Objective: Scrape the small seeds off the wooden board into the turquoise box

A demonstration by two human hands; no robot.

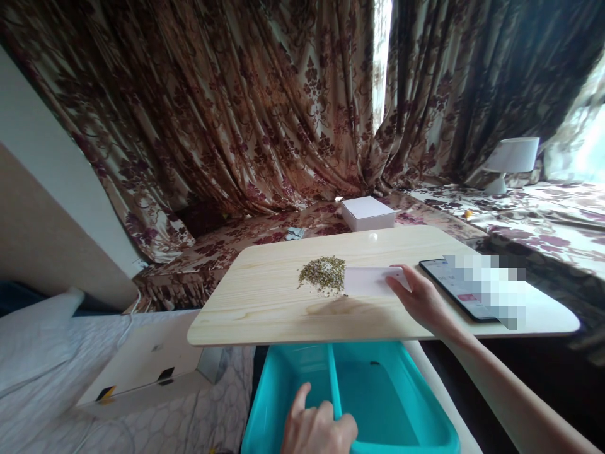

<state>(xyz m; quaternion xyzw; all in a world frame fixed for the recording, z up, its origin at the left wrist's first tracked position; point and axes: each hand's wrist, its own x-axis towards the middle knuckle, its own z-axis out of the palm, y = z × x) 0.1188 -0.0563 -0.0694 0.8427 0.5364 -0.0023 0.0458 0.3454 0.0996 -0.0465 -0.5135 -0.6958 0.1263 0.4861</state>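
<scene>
Right hand (418,299) is being seen right of centre; bare skin is being shown, and slim fingers (401,285) and a narrow wrist (445,328) are being noted. Right forearm (510,381): being seen bare along its whole visible length; a long, slender, smooth outline is being traced, a gradual widening being observed toward the lower right edge, where it is being cut off. Left hand (317,432) is being recorded bare at bottom centre, rounded knuckles (325,413) being shown; its lower part is being cropped by the frame. Fingernail detail is being lost to blur.
</scene>
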